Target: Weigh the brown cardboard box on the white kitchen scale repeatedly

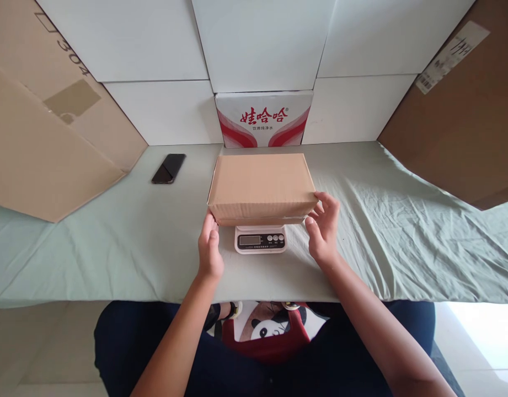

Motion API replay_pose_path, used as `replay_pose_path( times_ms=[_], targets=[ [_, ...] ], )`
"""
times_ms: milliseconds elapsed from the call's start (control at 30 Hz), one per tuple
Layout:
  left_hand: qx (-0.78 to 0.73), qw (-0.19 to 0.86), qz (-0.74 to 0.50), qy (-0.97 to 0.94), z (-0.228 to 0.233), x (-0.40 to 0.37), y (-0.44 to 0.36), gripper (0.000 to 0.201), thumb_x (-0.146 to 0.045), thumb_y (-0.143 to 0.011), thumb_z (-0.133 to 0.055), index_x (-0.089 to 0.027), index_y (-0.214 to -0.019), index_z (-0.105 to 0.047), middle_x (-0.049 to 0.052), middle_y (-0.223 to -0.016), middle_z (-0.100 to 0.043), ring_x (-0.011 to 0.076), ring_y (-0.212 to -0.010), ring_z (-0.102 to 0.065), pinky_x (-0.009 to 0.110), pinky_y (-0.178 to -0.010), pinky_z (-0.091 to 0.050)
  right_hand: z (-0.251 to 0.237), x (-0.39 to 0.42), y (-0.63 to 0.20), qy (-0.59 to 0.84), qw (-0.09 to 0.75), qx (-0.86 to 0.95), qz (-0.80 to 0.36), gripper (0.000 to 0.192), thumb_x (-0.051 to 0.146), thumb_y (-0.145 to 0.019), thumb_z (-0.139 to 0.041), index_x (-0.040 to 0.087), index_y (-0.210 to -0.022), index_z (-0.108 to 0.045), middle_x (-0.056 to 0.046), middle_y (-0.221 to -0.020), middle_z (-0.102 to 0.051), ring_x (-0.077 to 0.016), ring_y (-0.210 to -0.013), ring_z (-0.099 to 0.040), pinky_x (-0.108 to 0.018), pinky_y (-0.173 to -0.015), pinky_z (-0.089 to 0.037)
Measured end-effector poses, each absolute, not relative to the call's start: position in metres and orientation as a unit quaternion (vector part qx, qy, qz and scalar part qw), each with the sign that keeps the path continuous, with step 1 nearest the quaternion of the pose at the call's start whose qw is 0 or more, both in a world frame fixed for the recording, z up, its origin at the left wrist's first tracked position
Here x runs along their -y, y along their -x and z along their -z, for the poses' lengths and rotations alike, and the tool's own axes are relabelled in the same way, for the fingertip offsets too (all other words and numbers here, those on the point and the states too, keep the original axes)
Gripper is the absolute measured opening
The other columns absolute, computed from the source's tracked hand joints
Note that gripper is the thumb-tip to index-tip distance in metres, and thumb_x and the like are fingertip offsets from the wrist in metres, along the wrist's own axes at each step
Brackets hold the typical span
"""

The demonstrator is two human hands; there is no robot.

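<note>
A closed brown cardboard box is on or just over a white digital kitchen scale; the box hides the weighing surface, so contact cannot be made out. Only the scale's front panel shows, with a grey display and several buttons. My left hand holds the box at its front left corner, its fingers partly hidden along the side. At the front right corner, my right hand has its fingers against the side and its thumb near the lower front edge. Between them, both hands grip the box.
A black phone lies on the pale green cloth at the left. Large cardboard panels flank the table. At the back stand white panels and a white and red carton. The table's front edge is near my lap.
</note>
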State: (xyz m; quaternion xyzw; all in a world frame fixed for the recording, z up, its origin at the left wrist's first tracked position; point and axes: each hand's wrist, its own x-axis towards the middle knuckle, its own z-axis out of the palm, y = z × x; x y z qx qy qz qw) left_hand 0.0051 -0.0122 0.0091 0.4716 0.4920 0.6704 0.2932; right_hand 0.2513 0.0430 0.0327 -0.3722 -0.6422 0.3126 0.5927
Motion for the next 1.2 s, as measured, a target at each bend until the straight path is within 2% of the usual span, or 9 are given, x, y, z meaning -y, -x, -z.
replay_pose_path(
  times_ms=[667,867,1067,1200],
  targets=[
    [-0.482,0.294,-0.679,-0.469,-0.0077,0.0136,-0.0052,0.071,-0.068,-0.094,-0.048,-0.024,-0.150,-0.054,0.012,-0.158,-0.054,0.0334,-0.154,-0.041,0.046,-0.125,-0.035,-0.0340,-0.0441,-0.2510,0.374,0.598,0.641,-0.302,0.047,0.056,-0.094,-0.057,0.041,-0.137,-0.045,-0.009,-0.140,-0.049,-0.0335,-0.128,-0.060,-0.055,-0.095,-0.061],
    [-0.490,0.287,-0.678,-0.467,-0.0068,0.0135,-0.0046,0.075,-0.068,-0.094,-0.048,-0.021,-0.153,-0.051,0.014,-0.160,-0.052,0.0335,-0.155,-0.038,0.046,-0.126,-0.034,-0.0325,-0.0469,-0.2525,0.377,0.597,0.648,-0.285,0.056,0.058,-0.094,-0.056,0.040,-0.145,-0.039,-0.008,-0.150,-0.046,-0.0352,-0.136,-0.055,-0.058,-0.100,-0.057],
    [-0.470,0.293,-0.686,-0.472,-0.0056,0.0131,-0.0049,0.067,-0.062,-0.097,-0.048,-0.022,-0.151,-0.053,0.013,-0.157,-0.055,0.0308,-0.150,-0.047,0.043,-0.124,-0.038,-0.0327,-0.0473,-0.2530,0.377,0.579,0.661,-0.291,0.061,0.057,-0.097,-0.053,0.041,-0.152,-0.035,-0.009,-0.156,-0.044,-0.0345,-0.135,-0.057,-0.056,-0.100,-0.058],
    [-0.463,0.301,-0.687,-0.472,-0.0066,0.0114,-0.0030,0.067,-0.062,-0.096,-0.051,-0.021,-0.149,-0.056,0.014,-0.153,-0.059,0.0330,-0.148,-0.049,0.045,-0.122,-0.039,-0.0299,-0.0462,-0.2537,0.378,0.559,0.672,-0.305,0.062,0.058,-0.097,-0.053,0.040,-0.154,-0.035,-0.009,-0.155,-0.044,-0.0338,-0.134,-0.058,-0.055,-0.099,-0.059]
  ],
)
